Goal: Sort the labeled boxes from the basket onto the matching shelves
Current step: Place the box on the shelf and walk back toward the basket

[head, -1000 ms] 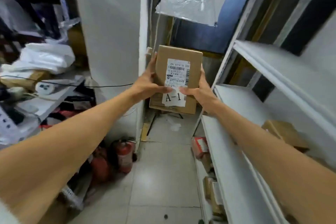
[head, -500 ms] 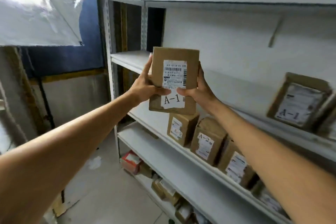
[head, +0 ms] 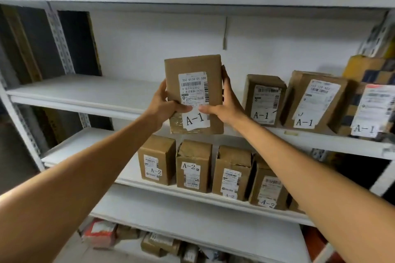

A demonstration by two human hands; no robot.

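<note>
held box [head: 193, 94]: brown cardboard, upright, white shipping label and "A-1" tag facing the camera, in front of the A-1 shelf's edge
A-1 shelf [head: 85, 92]: white, three A-1 boxes [head: 265, 100] standing at right
A-2 shelf [head: 89, 141]: white, a row of upright A-2 boxes [head: 193, 165]

body: two bare forearms | hands [head: 168, 107]: no gloves | sleeves: unseen

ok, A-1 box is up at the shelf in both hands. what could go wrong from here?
1. The held box is level with the A-1 shelf, but the A-2 row sits right below; setting it down too low would missort it.
2. The left hand and right hand grip only its lower half, so it might tip on release.
3. Sliding it right could knock the nearest standing A-1 box.
</note>
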